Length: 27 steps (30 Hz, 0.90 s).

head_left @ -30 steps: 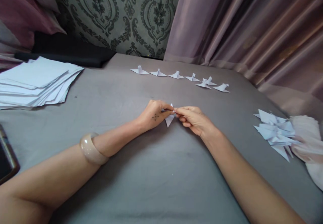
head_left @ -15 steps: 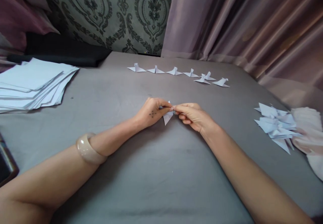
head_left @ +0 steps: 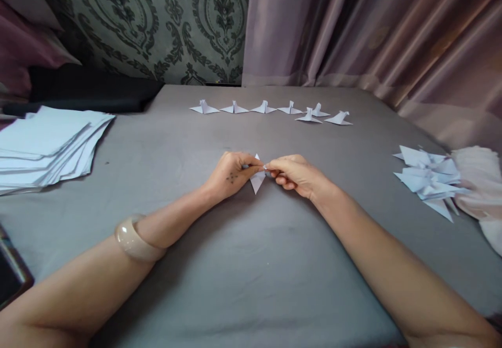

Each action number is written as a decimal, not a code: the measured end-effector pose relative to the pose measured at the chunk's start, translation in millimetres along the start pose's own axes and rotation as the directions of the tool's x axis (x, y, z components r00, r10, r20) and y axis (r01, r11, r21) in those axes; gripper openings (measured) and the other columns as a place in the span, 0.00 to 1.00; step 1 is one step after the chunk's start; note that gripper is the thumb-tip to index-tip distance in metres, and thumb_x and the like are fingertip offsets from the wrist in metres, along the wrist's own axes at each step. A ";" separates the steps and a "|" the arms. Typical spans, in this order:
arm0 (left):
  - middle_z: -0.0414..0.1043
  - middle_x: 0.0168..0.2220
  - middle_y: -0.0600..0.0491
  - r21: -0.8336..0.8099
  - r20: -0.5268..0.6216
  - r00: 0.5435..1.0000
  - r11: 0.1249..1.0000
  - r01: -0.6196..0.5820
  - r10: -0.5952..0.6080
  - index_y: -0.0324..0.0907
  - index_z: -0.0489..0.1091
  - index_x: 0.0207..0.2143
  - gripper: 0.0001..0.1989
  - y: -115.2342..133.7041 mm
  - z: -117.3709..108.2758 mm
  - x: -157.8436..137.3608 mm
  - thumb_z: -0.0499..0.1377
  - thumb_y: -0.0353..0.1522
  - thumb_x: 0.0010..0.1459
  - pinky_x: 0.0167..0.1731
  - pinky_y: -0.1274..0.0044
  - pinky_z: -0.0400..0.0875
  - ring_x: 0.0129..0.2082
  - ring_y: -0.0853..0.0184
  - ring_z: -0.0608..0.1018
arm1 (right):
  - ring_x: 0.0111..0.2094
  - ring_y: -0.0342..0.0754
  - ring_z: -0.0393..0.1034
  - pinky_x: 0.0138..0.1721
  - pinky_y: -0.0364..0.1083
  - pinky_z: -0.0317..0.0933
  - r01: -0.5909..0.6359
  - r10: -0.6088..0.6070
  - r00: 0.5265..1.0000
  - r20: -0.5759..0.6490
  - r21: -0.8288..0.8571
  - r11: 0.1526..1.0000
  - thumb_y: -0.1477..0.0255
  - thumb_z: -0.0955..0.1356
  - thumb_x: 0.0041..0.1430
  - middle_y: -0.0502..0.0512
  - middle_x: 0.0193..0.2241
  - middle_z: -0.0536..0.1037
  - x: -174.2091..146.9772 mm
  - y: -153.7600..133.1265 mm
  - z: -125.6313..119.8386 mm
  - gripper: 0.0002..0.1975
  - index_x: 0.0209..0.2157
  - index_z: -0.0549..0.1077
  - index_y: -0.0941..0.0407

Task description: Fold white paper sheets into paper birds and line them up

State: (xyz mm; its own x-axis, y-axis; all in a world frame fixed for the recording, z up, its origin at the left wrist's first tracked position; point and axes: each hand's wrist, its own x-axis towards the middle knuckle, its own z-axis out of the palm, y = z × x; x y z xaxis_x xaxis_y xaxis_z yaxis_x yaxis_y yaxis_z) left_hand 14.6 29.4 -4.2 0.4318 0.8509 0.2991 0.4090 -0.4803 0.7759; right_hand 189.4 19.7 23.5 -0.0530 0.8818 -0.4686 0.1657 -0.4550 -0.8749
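Observation:
Between my two hands is a small white origami bird [head_left: 257,182], its pointed wings showing above and below my fingers. My left hand [head_left: 236,173] pinches its body from the left, thumb and fingers pressed together. From the right, my right hand [head_left: 292,171] grips a small tip of the folded paper between thumb and forefinger, the other fingers curled in. Both fingertips nearly meet, and they cover the middle of the bird. A pale bangle [head_left: 137,241] circles my left forearm.
Several finished paper birds [head_left: 264,107] stand in a row at the back. White paper sheets [head_left: 47,139] are stacked on the left. More folded paper pieces [head_left: 429,178] lie piled at right beside a pale cloth [head_left: 476,181]. A dark-edged object [head_left: 13,269] sits at the left edge.
The view has turned and tilted slightly. My hands keep their pinch on the paper bird; my right fingers have shifted a little at its tip.

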 end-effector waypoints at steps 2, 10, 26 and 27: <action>0.80 0.31 0.53 0.006 0.008 1.000 1.000 -0.012 0.012 0.42 0.79 0.33 0.08 0.7 -0.7 -0.1 0.59 0.32 0.59 0.32 0.79 0.69 0.31 0.68 0.78 | 0.15 0.35 0.53 0.12 0.38 0.39 0.006 -0.005 1.000 0.012 -0.052 0.999 0.74 0.70 0.45 0.49 0.18 0.67 0.2 0.5 -1.1 0.07 0.18 0.68 0.58; 0.80 0.32 0.53 0.007 0.024 1.000 1.000 -0.012 0.012 0.41 0.78 0.33 0.09 3.5 -2.5 0.0 0.58 0.32 0.60 0.33 0.80 0.69 0.32 0.69 0.79 | 0.17 0.37 0.55 0.17 0.40 0.46 0.201 -0.186 0.979 0.087 -0.228 0.953 0.69 0.67 0.51 0.47 0.18 0.66 -2.6 8.3 -7.2 0.07 0.23 0.71 0.57; 0.79 0.31 0.52 0.065 0.021 1.000 0.998 -0.018 0.016 0.40 0.77 0.34 0.11 4.2 -2.4 0.2 0.57 0.35 0.61 0.33 0.80 0.68 0.31 0.69 0.77 | 0.30 0.42 0.67 0.31 0.43 0.54 0.487 -0.751 0.652 0.109 -0.819 0.304 0.70 0.63 0.64 0.50 0.36 0.75 -14.4 30.7 -1.2 0.07 0.36 0.73 0.54; 0.79 0.31 0.52 0.064 0.022 1.000 0.998 -0.013 0.012 0.40 0.77 0.34 0.11 4.4 -2.4 0.2 0.57 0.35 0.61 0.33 0.80 0.68 0.32 0.69 0.78 | 0.30 0.42 0.67 0.30 0.43 0.53 0.470 -0.750 0.651 0.117 -0.838 0.278 0.70 0.63 0.65 0.50 0.36 0.75 -15.3 30.6 -0.8 0.08 0.36 0.74 0.54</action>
State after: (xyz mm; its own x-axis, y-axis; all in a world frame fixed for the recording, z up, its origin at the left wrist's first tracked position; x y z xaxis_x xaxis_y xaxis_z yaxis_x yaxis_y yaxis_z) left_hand 14.5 28.0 0.6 0.4542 0.8404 0.2957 0.4541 -0.5039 0.7348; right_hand 196.1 -7.6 4.0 -0.2739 0.9009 0.3367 0.8461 0.3922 -0.3611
